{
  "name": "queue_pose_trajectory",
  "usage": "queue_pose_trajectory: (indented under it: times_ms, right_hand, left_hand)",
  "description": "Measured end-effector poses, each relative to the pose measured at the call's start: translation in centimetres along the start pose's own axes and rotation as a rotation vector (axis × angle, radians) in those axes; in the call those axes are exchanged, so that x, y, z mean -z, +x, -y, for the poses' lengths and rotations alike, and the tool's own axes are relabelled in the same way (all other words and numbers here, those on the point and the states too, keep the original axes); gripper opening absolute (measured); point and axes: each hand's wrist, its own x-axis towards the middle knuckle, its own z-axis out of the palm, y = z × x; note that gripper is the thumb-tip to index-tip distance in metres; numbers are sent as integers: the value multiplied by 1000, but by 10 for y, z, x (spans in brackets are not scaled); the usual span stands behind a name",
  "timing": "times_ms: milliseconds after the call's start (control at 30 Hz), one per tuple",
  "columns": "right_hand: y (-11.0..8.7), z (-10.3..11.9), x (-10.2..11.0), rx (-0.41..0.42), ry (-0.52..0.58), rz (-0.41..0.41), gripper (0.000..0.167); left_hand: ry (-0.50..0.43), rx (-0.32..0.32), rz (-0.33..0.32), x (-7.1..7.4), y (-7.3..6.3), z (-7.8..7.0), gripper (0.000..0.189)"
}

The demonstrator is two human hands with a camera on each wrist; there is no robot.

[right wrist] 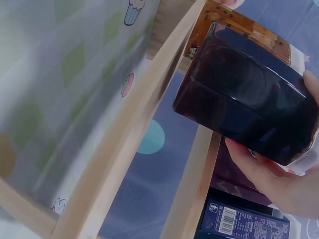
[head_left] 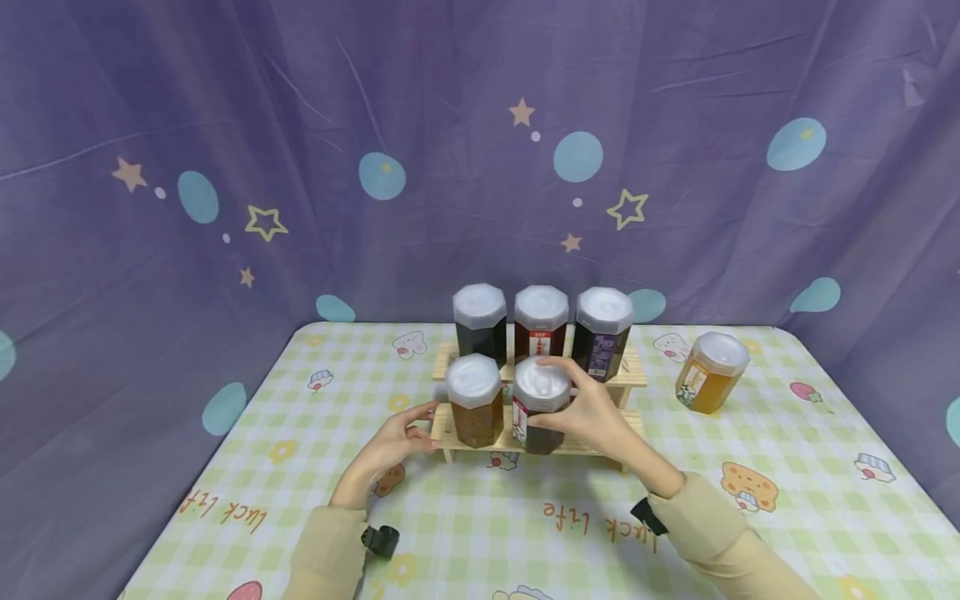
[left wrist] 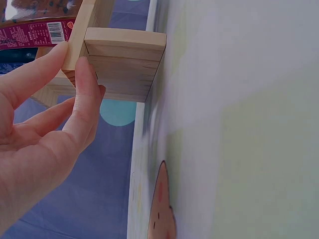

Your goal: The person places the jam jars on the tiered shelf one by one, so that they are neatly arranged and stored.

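Observation:
A two-step wooden rack (head_left: 633,422) holds several octagonal jars with white lids. My right hand (head_left: 592,417) grips a dark jar (head_left: 543,437) near its lid, thumb on one side and fingers on the other. This jar stands over the front step, tilted in the right wrist view. Just left of it an amber jar (head_left: 480,422) sits on the same step. At the rack's left end, my left hand (head_left: 395,437) pinches the edge of the front board (left wrist: 75,55) between thumb and fingers.
On the back step stand a black jar (head_left: 481,337), a dark red jar (head_left: 540,333) and a jar with a purple label (head_left: 600,346). A golden jar (head_left: 711,379) stands on the checked tablecloth (head_left: 480,533) to the right. A purple curtain (head_left: 450,100) hangs behind.

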Motion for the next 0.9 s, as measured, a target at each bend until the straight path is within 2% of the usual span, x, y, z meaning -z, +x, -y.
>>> queue_pose_trajectory:
  times_ms: [300,900]
  right_hand:
    - [8,-38,-9,-1,-10,3,73]
    - [10,-41,-11,12,-30,25,73]
  left_hand:
    - [1,-1,0,0,1,1,66]
    - [4,8,-3,0,1,2,67]
